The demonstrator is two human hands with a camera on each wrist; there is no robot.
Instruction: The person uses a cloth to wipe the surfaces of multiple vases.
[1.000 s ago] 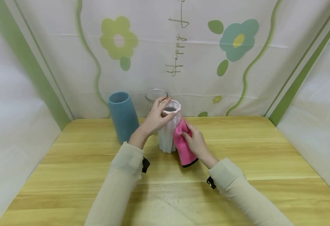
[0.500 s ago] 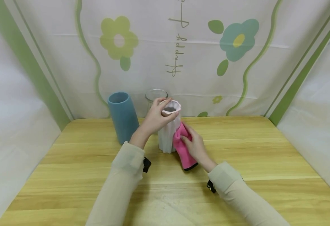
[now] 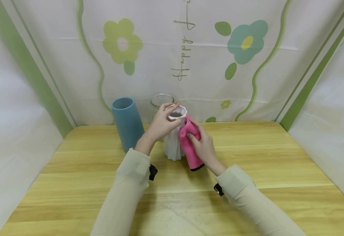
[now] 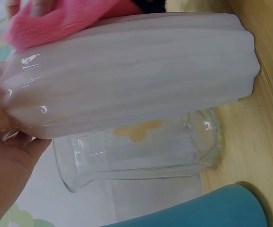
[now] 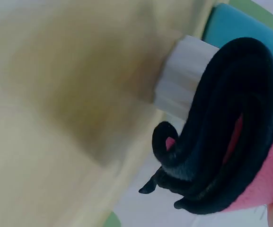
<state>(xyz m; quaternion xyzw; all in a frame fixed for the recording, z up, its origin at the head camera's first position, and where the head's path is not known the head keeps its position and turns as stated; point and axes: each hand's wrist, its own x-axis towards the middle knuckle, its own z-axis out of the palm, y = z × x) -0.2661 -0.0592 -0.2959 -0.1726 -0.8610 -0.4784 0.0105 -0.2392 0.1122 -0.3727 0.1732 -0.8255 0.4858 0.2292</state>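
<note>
A white fluted vase (image 3: 173,146) stands upright on the table. My left hand (image 3: 162,124) holds it around the neck, thumb and fingers on either side of the rim. In the left wrist view the glossy vase (image 4: 141,75) fills the middle. My right hand (image 3: 204,146) grips a folded pink cloth (image 3: 190,152) with a dark edge, and the cloth touches the upper right side of the vase. The cloth's black border (image 5: 231,118) hangs in folds in the right wrist view. Part of the vase's right side is hidden behind the cloth.
To the left a tall blue vase (image 3: 127,126) stands near my left wrist. Behind the white vase is a clear glass vase (image 4: 141,156), partly hidden in the head view. A printed curtain (image 3: 160,75) closes off the back of the wooden table (image 3: 263,157).
The right hand slid slightly down with the cloth along the vase, then back up to near the rim. The left hand kept its hold on the neck.
</note>
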